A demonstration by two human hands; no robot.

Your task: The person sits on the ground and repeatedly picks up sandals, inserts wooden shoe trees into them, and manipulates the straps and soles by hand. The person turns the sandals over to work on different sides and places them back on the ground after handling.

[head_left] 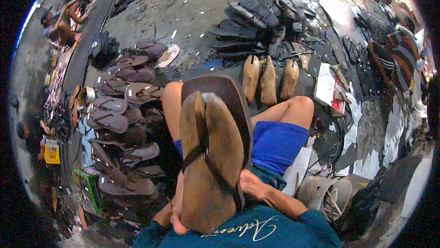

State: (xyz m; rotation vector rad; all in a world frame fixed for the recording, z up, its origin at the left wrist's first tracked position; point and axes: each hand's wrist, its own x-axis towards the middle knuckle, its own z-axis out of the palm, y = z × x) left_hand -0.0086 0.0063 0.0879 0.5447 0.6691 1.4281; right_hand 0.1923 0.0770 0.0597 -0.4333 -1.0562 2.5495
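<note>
A large wooden shoe last, grooved at the toe, is held up close in front of me. Dark V-shaped straps cross over it, and the brown sole of a flip-flop lies behind it, sticking out past the toe and right side. My left hand is closed round the left side of the last near the heel, thumb showing, other fingers mostly hidden. At the opposite edge, my right hand is closed on the flip-flop's side, its fingertips tucked out of sight.
Brown flip-flops are piled on my left. Several wooden lasts stand ahead, before a heap of black soles. To my right are a white box and a beige container. Another person sits far left.
</note>
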